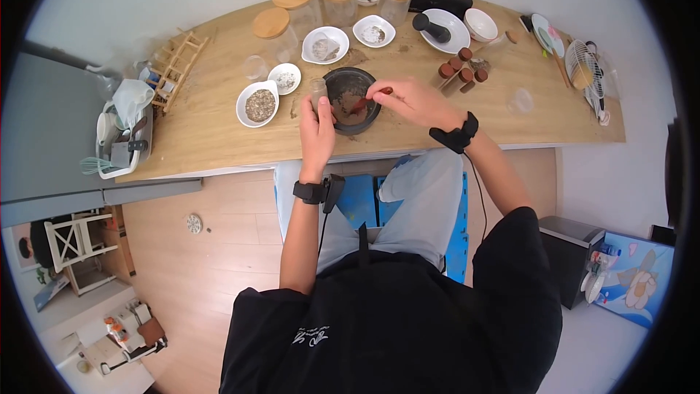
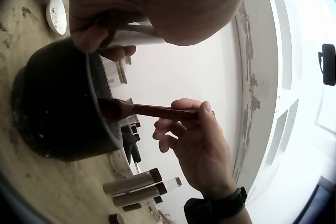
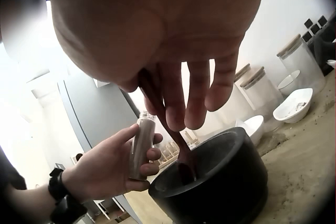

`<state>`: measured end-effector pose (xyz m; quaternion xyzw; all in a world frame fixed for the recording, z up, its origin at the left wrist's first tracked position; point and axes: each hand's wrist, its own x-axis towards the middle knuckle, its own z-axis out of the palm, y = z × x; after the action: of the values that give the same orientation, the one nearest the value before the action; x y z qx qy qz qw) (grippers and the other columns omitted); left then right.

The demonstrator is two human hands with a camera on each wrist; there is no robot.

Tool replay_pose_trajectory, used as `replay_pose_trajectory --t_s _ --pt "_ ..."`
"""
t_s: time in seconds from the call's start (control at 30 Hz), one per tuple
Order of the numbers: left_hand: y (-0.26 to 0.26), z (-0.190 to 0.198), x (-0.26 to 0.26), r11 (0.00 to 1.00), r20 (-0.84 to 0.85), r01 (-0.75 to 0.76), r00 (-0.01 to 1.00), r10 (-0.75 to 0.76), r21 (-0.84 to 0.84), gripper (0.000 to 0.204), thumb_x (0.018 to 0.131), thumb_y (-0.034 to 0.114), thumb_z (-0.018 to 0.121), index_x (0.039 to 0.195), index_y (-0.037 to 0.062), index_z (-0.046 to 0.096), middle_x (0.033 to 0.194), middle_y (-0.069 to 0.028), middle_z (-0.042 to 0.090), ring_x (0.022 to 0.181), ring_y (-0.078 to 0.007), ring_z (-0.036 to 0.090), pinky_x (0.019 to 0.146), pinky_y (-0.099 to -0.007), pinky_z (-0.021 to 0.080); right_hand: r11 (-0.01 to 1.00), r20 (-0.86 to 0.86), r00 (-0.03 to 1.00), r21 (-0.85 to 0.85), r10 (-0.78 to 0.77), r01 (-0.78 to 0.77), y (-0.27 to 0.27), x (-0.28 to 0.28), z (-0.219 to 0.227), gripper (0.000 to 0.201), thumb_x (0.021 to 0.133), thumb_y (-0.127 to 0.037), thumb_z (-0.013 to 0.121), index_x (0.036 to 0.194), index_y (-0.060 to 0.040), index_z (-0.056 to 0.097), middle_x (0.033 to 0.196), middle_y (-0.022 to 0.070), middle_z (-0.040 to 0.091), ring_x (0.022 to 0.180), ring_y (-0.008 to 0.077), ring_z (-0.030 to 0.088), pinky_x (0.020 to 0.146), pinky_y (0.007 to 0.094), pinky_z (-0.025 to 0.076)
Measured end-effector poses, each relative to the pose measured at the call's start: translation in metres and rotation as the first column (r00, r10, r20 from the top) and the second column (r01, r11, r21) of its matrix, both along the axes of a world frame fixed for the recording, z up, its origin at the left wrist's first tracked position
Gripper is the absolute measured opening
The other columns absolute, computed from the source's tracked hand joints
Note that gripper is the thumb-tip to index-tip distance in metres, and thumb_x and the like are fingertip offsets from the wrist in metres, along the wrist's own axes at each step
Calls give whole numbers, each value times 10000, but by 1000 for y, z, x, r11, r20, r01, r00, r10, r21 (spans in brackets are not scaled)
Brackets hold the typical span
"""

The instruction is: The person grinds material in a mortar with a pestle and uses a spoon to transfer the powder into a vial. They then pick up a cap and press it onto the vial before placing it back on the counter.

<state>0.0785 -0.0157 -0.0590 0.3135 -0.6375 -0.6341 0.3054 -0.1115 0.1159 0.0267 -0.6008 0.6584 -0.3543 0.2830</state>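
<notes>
A dark stone mortar [image 1: 353, 130] with brown powder inside stands near the table's front edge. At its left rim my left hand [image 1: 317, 135] grips an uncapped glass spice jar [image 3: 142, 148], held upright and nearly full of brownish powder. From the right, my right hand [image 1: 415, 98] pinches the handle of a reddish-brown wooden spoon [image 2: 163, 111]. The spoon's bowl end reaches down into the mortar, below the rim. In the left wrist view, the left hand covers much of the jar.
White dishes with flakes [image 1: 260, 105] and powders [image 1: 373, 34] sit left of and behind the mortar. Wooden-lidded canisters [image 1: 294, 0] line the back. Rightward are capped spice jars [image 1: 458, 76], a plate with a black pestle [image 1: 436, 29], and a wire strainer [image 1: 583, 69].
</notes>
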Motion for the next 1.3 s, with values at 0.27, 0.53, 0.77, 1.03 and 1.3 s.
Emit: replay_pose_trajectory --t_s 0.27,0.53,0.77,1.03,1.3 --pt "0 -10 -1 985 -17 -115 993 114 -125 478 996 248 605 1285 -48 367 1075 -193 597 964 -238 590 888 -369 469 901 -723 688 -340 -67 -270 24 13 -23 236 854 -205 705 1056 -93 655 823 23 627 728 197 595 664 350 499" --pt "4 4 -2 997 -106 -71 992 69 -15 442 1007 194 585 1290 -36 334 1064 -141 550 865 -127 554 727 -269 468 874 -454 844 -485 -285 34 32 76 -64 258 817 -100 734 1046 -30 636 796 73 629 671 232 592 608 332 497" --pt "6 0 -8 981 -235 -188 957 173 -45 352 1017 157 560 1268 12 359 1015 -62 556 825 -102 547 747 -243 450 585 458 676 -345 -578 734 10 126 -100 184 1006 -147 571 1050 21 630 789 101 682 665 157 624 620 298 507" --pt "1 -10 0 949 -191 -228 963 188 -219 328 1022 162 550 1275 4 414 1050 -59 556 888 -109 537 806 -267 455 435 811 201 72 -549 898 -10 115 -107 369 1068 -313 447 1025 -4 644 767 32 640 624 88 548 582 227 424" --pt "2 8 16 995 -92 -93 992 90 -37 447 1029 202 525 1350 -67 369 1133 -167 599 1045 -242 593 930 -359 459 424 830 174 82 -530 902 -23 78 -109 291 1036 -309 534 977 -49 651 695 -38 533 575 42 446 504 201 331"
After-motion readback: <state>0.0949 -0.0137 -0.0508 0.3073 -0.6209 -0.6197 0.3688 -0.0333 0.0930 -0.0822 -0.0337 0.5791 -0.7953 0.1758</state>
